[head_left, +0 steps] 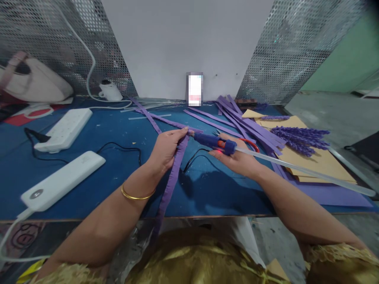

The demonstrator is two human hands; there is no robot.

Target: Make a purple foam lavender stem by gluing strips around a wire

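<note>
Between the fingers of my left hand [168,149], a fringed purple paper strip [174,173] is pinched near its top end. The strip hangs down past the front edge of the table. My right hand [232,156] is wrapped round a blue glue gun [209,141], with a long clear glue stick [299,167] running out of its back to the right. The gun's nozzle is at the strip, close to my left fingertips; whether it touches is hard to tell. A red light glows on the gun. Scissors with red handles [251,144] lie partly hidden behind my right hand.
Purple strips [245,120] and purple flower sprigs [302,138] lie on brown paper [322,165] at right. A white power strip [66,128], a white power bank [63,179] and black cords are at left. A phone [194,89] stands at the back beside a white cup [111,91].
</note>
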